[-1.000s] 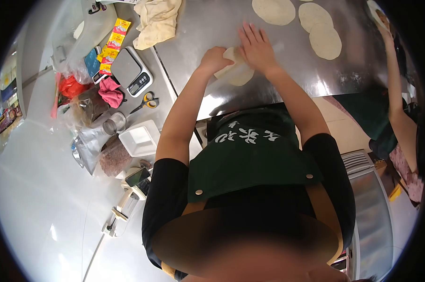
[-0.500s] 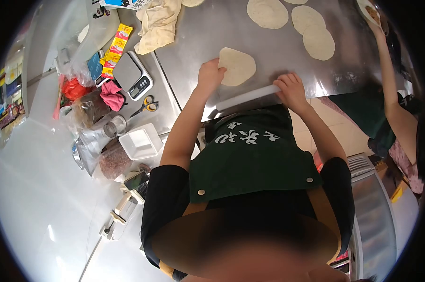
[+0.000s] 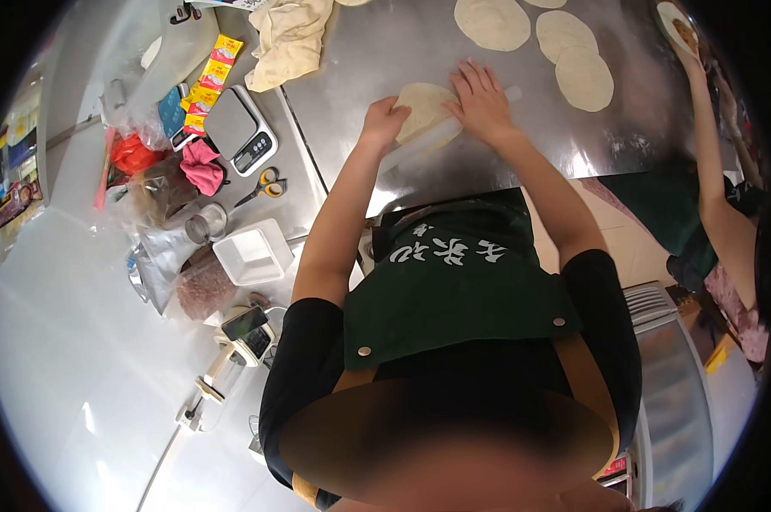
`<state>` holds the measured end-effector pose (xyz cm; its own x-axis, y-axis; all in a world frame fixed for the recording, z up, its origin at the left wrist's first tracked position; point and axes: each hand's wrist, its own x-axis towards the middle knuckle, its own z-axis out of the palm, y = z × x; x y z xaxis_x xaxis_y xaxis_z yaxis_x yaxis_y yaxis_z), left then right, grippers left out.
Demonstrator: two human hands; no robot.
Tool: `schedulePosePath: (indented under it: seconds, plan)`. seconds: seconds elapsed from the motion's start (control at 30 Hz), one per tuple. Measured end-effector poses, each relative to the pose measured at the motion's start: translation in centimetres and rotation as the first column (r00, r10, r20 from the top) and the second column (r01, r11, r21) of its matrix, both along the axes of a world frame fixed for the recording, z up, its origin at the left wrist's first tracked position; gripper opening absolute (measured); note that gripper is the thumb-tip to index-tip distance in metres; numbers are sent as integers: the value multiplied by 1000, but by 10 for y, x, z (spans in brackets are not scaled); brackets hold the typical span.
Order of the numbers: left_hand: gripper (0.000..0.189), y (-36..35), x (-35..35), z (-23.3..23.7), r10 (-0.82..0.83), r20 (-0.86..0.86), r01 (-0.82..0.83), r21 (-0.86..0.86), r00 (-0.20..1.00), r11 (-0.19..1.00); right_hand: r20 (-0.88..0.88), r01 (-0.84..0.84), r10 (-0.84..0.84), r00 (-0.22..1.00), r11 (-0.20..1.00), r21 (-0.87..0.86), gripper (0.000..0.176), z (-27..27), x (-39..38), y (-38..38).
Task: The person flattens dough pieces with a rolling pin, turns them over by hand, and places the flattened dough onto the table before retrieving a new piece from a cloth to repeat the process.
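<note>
A flattened round of dough (image 3: 421, 109) lies on the steel worktop (image 3: 360, 102) in front of me. My left hand (image 3: 385, 122) pinches its left edge between thumb and fingers. Across the near part of the dough lies a white rolling pin (image 3: 428, 141), slanting up to the right. Over the pin's right part rests my right hand (image 3: 482, 102), palm down with the fingers stretched out. Several other rolled dough rounds (image 3: 492, 24) lie farther back to the right, some overlapping.
A cream cloth (image 3: 287, 43) lies at the back left. Left of the worktop are a kitchen scale (image 3: 242, 128), scissors (image 3: 266, 186), yellow-red sachets (image 3: 215, 77), a pink cloth (image 3: 201, 166) and a white tub (image 3: 253, 252). At right, another person's arm (image 3: 709, 154) holds a dish (image 3: 678, 32).
The rolling pin has moved away from me onto the dough. My right hand has gone forward and left with it, its fingers now straightened. My left hand stays at the dough's edge.
</note>
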<state>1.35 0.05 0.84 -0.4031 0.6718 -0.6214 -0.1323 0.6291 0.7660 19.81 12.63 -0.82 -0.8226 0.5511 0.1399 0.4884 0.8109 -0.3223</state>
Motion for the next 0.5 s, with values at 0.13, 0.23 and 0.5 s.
schedulePosePath:
  seconds: [0.13, 0.23, 0.5]
  plan:
    - [31, 1, -5, -11, 59, 51, -60, 21, 997, 998, 82, 85, -90, 993, 994, 65, 50, -14, 21, -30]
    - [32, 8, -6, -10, 99, 117, -102, 24, 988, 994, 119, 80, -91, 989, 993, 88, 53, -11, 6, -19]
    - [35, 38, -32, -26, -523, -149, 500, -168, 839, 850, 22, 19, -20, 1000, 999, 49, 55, -6, -21, -2]
